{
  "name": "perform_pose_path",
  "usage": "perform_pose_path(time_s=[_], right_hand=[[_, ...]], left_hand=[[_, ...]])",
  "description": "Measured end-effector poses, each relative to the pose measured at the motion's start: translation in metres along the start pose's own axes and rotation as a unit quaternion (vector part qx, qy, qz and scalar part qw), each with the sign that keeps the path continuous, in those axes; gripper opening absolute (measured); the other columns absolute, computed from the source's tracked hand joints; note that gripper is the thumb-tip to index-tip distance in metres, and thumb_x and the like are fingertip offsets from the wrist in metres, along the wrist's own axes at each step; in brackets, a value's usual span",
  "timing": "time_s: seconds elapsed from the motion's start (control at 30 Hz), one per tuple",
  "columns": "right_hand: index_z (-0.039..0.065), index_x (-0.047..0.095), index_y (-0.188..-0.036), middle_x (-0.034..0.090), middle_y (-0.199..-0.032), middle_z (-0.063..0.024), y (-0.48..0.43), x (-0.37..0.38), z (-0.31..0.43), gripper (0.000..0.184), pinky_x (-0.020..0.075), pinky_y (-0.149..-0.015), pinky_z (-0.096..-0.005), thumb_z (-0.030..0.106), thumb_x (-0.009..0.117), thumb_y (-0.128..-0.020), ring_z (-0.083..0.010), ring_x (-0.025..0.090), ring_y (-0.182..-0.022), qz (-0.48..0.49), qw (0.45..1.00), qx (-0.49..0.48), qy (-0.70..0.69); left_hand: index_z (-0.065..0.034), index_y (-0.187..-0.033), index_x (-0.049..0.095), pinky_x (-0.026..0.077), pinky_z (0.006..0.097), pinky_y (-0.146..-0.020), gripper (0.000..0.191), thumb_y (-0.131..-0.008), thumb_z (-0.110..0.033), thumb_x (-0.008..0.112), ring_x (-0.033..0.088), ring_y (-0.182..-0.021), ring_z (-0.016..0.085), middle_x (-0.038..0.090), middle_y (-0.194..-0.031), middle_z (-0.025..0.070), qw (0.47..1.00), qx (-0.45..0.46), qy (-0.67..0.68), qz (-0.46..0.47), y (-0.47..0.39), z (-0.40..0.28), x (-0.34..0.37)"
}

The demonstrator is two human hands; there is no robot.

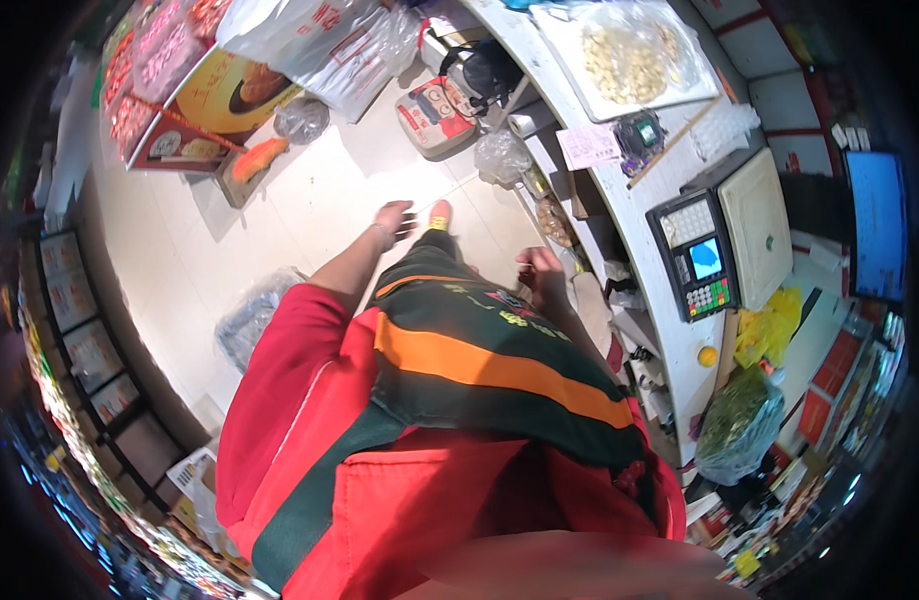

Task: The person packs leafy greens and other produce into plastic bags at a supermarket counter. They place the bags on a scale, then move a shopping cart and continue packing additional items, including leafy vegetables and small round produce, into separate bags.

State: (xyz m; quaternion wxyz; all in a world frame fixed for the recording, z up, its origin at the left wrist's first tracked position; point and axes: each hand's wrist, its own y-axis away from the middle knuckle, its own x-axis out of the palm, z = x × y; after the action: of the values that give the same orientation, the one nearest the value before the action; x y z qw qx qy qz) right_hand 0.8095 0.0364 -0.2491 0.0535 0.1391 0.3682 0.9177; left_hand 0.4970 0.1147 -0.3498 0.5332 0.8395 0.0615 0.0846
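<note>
My left hand [396, 223] hangs over the tiled floor, left of my forward foot in a pink shoe [440, 211]; its fingers are spread and hold nothing. On the other side of my dark green apron [459, 375] with an orange stripe, my right hand [542, 268] hangs beside the counter's lower shelves. Its fingers are loosely bent and slightly apart, with nothing visible in them. Nearest to it lie a clear bag of round brown items [555, 222] and a crumpled clear plastic bag [502, 157].
Along the right runs a white counter [617, 161] with a scale [703, 255], an orange fruit [707, 356] and bagged greens [741, 424]. A printed package [435, 116] stands on the floor ahead. At left are a lined bin [260, 319] and a display box [219, 105].
</note>
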Motion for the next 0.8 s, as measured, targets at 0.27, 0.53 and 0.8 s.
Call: perform_pose_path(time_s=[0.27, 0.53, 0.8], right_hand=[[0.007, 0.057, -0.087, 0.06, -0.079, -0.0036, -0.072, 0.102, 0.018, 0.011, 0.0427, -0.06, -0.024, 0.016, 0.056, -0.082, -0.0105, 0.051, -0.064, 0.143, 0.971, 0.099, 0.166], [0.005, 0.056, -0.091, 0.061, -0.08, -0.0034, -0.164, 0.189, 0.003, 0.011, 0.0462, -0.056, -0.0209, 0.014, 0.053, -0.086, -0.0093, 0.055, -0.065, 0.084, 0.946, 0.136, 0.283], [0.005, 0.054, -0.094, 0.06, -0.081, -0.004, -0.265, 0.171, -0.011, 0.013, 0.0456, -0.052, -0.0232, 0.016, 0.056, -0.087, -0.0109, 0.056, -0.061, 0.017, 0.91, 0.161, 0.382]], left_hand=[[-0.0117, -0.1, 0.053, 0.045, 0.0286, -0.053, 0.017, -0.087, -0.023, 0.052, 0.056, -0.065, 0.015, 0.059, -0.082, 0.0045, 0.944, -0.006, 0.247, -0.217, 0.004, 0.075, -0.177], [-0.0104, -0.11, 0.052, 0.045, 0.0275, -0.058, 0.031, -0.084, -0.027, 0.055, 0.056, -0.078, 0.016, 0.059, -0.098, 0.0083, 0.972, -0.08, 0.129, -0.181, -0.018, 0.106, -0.232], [-0.0051, -0.095, 0.058, 0.044, 0.0244, -0.059, 0.019, -0.083, -0.019, 0.06, 0.056, -0.066, 0.011, 0.061, -0.076, 0.0038, 0.981, 0.018, 0.07, -0.179, -0.086, 0.08, -0.222]])
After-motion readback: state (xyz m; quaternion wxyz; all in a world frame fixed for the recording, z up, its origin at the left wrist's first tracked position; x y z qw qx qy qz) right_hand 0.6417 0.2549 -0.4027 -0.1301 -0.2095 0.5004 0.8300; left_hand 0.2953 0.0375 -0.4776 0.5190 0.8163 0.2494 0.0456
